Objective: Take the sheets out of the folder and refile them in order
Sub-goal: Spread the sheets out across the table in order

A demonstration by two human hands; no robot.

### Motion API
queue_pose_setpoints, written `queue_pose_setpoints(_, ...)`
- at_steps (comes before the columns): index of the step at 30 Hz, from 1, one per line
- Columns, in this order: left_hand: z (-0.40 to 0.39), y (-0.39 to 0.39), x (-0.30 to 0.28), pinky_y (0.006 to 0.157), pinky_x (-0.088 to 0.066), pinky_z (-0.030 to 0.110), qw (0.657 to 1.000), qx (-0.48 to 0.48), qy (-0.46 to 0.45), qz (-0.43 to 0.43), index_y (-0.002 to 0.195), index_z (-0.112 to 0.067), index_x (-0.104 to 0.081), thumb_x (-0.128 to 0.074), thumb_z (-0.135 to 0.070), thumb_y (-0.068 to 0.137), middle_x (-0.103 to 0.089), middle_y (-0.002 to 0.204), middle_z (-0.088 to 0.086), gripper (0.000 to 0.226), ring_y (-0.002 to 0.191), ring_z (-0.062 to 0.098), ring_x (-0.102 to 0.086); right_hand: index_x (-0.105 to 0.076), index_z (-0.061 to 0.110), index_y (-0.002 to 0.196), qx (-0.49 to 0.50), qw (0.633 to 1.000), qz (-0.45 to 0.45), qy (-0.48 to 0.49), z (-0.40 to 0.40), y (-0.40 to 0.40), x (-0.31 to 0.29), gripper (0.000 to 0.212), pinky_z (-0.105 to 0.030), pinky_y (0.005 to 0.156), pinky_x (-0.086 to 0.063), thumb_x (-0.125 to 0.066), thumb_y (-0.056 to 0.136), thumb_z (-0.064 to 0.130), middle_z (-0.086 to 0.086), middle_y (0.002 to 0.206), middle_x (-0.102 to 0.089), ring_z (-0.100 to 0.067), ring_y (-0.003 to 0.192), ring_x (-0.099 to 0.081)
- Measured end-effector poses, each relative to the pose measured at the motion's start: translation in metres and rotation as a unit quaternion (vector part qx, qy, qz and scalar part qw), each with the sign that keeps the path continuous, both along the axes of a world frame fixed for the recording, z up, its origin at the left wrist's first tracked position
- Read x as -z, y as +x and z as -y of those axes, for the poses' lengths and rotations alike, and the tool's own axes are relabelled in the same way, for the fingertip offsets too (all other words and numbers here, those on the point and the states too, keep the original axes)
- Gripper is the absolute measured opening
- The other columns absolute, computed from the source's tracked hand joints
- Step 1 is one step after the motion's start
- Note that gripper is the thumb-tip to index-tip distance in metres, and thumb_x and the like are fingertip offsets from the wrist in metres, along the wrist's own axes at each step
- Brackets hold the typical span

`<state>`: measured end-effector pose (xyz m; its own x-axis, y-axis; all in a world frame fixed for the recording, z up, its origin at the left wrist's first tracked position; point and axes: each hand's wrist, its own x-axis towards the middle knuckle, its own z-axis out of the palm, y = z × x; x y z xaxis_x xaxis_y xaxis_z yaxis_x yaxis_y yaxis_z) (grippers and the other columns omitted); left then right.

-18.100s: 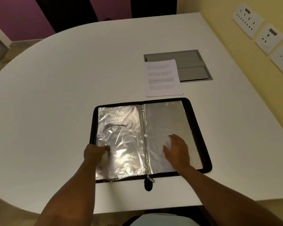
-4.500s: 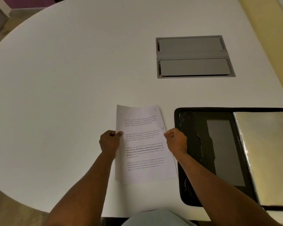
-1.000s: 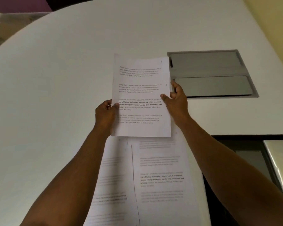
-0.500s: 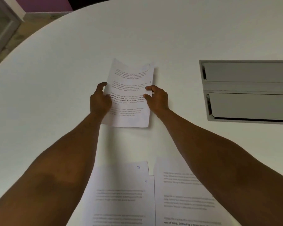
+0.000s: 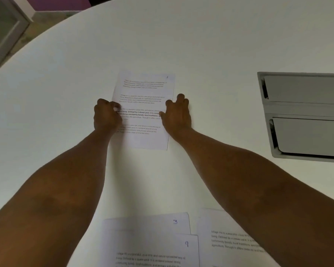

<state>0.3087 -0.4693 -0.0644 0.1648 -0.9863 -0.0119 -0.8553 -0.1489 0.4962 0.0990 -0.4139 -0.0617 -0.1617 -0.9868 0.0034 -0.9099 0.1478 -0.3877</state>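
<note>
Lying flat on the table (image 5: 66, 93) now, the sheet (image 5: 143, 112) no longer bows upward as it did half a second ago, when both hands held it curled; the left hand (image 5: 106, 118) rests on its left edge with fingers bent, thumb on the paper; the right hand (image 5: 176, 114) presses its right edge with fingers nearly straight, gripping nothing; the sheet is white, printed in four short text blocks, one partly bold, with a small handwritten mark at its top right; nearer the person lie sheet 3 (image 5: 162, 221), sheet 9 (image 5: 162, 245) overlapping it, and another page (image 5: 220, 239) beside them; a grey hatch (image 5: 305, 112) sits right.
</note>
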Motion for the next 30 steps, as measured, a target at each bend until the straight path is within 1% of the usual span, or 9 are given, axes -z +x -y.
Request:
queue_pose_setpoints(1,-0.002,0.002,0.002,0.097,-0.045,0.046,0.999,0.015,-0.002,0.030,0.110,-0.015,-0.069,-0.053,-0.009,0.089,-0.050,0.129,0.012,0.027,0.119,0.035,-0.050,-0.056,0.008,0.124,-0.007,0.999,-0.035,-0.013,-0.001,0.003,0.003,0.041,-0.036,0.100,-0.040,-0.052,0.097,0.038,-0.018,0.141,-0.037,-0.030,0.122,-0.041)
queue_pose_setpoints(4,-0.011,0.004,0.007,0.098,-0.038,0.051,0.986,0.076,-0.056,0.134,0.115,-0.015,-0.066,-0.050,-0.027,0.090,-0.044,0.140,0.013,0.032,0.124,0.041,-0.042,-0.040,0.004,0.142,-0.049,0.998,-0.036,0.010,-0.004,0.010,0.012,0.062,-0.040,0.114,-0.026,-0.039,0.099,0.049,-0.015,0.157,-0.023,-0.029,0.142,-0.024)
queue_pose_setpoints(6,-0.017,0.002,0.012,0.100,-0.037,0.051,0.981,0.111,-0.051,0.153,0.123,-0.011,-0.059,-0.044,-0.045,0.087,-0.044,0.142,0.014,0.052,0.126,0.040,-0.042,-0.022,0.005,0.151,-0.061,0.997,-0.040,0.040,-0.010,0.013,0.019,0.074,-0.039,0.120,-0.014,-0.032,0.098,0.056,-0.012,0.161,-0.015,-0.026,0.148,-0.012)
queue_pose_setpoints(8,-0.021,0.000,0.020,0.107,-0.031,0.051,0.980,0.126,-0.017,0.151,0.136,-0.008,-0.046,-0.036,-0.054,0.087,-0.039,0.148,0.014,0.068,0.133,0.037,-0.036,-0.010,0.006,0.154,-0.056,0.996,-0.043,0.052,-0.014,0.014,0.023,0.080,-0.038,0.122,-0.007,-0.028,0.097,0.060,-0.010,0.162,-0.007,-0.025,0.150,-0.005)
queue_pose_setpoints(12,-0.024,0.002,0.030,0.118,-0.016,0.049,0.981,0.120,0.012,0.152,0.152,-0.011,-0.022,-0.025,-0.058,0.096,-0.017,0.161,0.011,0.074,0.147,0.033,-0.016,-0.003,0.009,0.155,-0.066,0.996,-0.021,0.054,-0.016,0.012,0.020,0.081,-0.035,0.121,-0.002,-0.024,0.097,0.062,-0.007,0.163,0.000,-0.021,0.150,0.002)
queue_pose_setpoints(15,-0.035,-0.005,0.021,0.118,-0.014,0.048,0.983,0.109,-0.007,0.145,0.154,-0.010,-0.018,-0.022,-0.061,0.094,-0.014,0.162,0.011,0.079,0.148,0.032,-0.013,-0.009,0.011,0.155,-0.068,0.997,0.037,0.003,-0.031,-0.001,0.010,0.077,-0.032,0.121,-0.005,-0.027,0.098,0.060,-0.005,0.163,-0.008,-0.018,0.150,-0.004)
queue_pose_setpoints(21,-0.116,-0.051,0.004,0.114,-0.024,0.049,0.979,0.169,-0.018,0.115,0.145,-0.004,-0.040,-0.024,-0.058,0.091,-0.031,0.156,0.015,0.078,0.143,0.035,-0.029,-0.048,0.009,0.141,-0.005,0.995,0.056,-0.079,-0.120,-0.048,-0.003,0.064,-0.030,0.116,-0.020,-0.030,0.098,0.054,-0.006,0.149,-0.044,-0.020,0.144,-0.030)
queue_pose_setpoints(26,-0.222,-0.096,-0.005,0.114,-0.027,0.047,0.964,0.242,-0.004,0.108,0.139,-0.009,-0.049,-0.034,-0.050,0.091,-0.039,0.152,0.013,0.065,0.140,0.033,-0.036,-0.057,0.009,0.133,0.071,0.992,0.080,-0.071,-0.229,-0.084,-0.003,0.056,-0.037,0.112,-0.036,-0.038,0.097,0.048,-0.006,0.138,-0.056,-0.021,0.136,-0.044)
queue_pose_setpoints(30,-0.303,-0.116,-0.017,0.113,-0.030,0.046,0.961,0.264,0.017,0.084,0.137,-0.011,-0.052,-0.045,-0.044,0.090,-0.044,0.149,0.012,0.058,0.136,0.032,-0.041,-0.060,0.005,0.127,0.113,0.986,0.091,-0.081,-0.316,-0.100,-0.001,0.046,-0.041,0.105,-0.045,-0.047,0.095,0.036,-0.010,0.129,-0.061,-0.026,0.125,-0.053)
